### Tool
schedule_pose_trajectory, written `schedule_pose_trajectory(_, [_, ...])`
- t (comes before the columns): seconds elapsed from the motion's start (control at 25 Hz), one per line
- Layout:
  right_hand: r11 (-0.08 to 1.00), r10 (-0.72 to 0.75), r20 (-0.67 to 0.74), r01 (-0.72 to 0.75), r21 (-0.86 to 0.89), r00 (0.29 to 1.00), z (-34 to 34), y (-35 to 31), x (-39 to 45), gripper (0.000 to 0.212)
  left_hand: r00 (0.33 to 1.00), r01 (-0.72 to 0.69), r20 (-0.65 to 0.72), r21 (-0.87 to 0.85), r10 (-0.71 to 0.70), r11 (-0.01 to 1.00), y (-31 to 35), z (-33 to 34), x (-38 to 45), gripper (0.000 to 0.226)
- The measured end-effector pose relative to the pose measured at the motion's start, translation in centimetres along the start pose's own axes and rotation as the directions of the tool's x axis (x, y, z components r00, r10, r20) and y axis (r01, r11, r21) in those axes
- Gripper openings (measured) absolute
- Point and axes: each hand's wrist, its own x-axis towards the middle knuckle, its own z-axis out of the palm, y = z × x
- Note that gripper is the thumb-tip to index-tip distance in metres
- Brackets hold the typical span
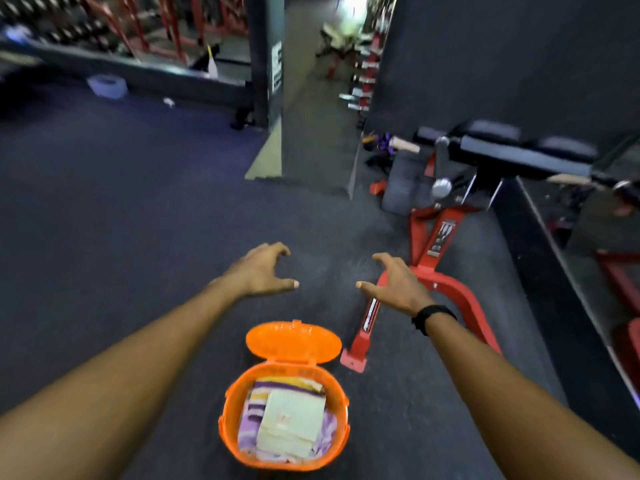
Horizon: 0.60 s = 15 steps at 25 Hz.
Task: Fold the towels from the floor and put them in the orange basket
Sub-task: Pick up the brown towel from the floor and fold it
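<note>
We're holding both hands out past the basket [284, 415], left hand [258, 271] and right hand [398, 285] loosely curled, gripping nothing. Two folded towels [291, 424] are sitting inside, lid up. Soft, light, floppy; we'd be pinching corners. Probably none left on floor; view's blurry.

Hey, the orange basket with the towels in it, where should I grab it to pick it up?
Probably by the small lugs at the rim's left and right sides of the round orange plastic basket, one hand per side, coming from above. Its hinged lid stands open at the far side. Both the left hand and right hand are empty.
</note>
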Motion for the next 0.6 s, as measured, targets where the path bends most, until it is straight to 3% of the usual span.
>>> schedule_pose_trajectory(0.28, [0.991,-0.133,-0.226,0.137,0.002,0.965,-23.0,-5.5,-3.4,0.070,0.945,-0.175,-0.287,-0.032,0.158,0.984,13.9,-16.3,-1.9,0.070])
schedule_pose_trajectory(0.6, [0.989,-0.144,-0.400,0.137,-0.047,0.905,-36.8,-4.9,-10.0,0.077,0.846,-0.386,-0.397,0.006,0.357,0.922,25.7,-23.9,-3.5,0.083])
